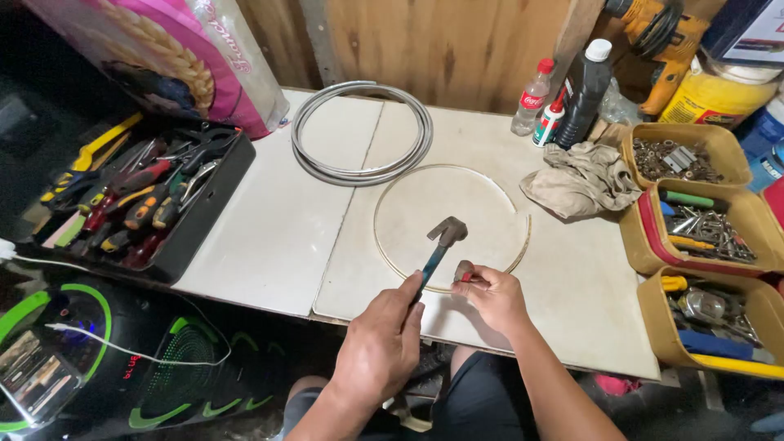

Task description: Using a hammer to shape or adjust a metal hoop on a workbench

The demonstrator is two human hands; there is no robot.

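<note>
- The left hand [382, 333] clenched a hammer [438, 247] by its handle, the long axis slanting up and away, head raised over the thin wire ring [523, 245] on the tabletop [269, 237].
- The right hand [492, 296], just right of the handle, pinched a small red-tipped piece [464, 272] at the ring's near edge, below the hammer head.

Hammer [441, 245] over thin wire ring [452, 227]

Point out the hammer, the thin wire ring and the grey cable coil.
hammer [447, 231]: head view, on its metal head.
thin wire ring [380, 208]: head view, on its left arc.
grey cable coil [304, 159]: head view, on its left loop.
</note>
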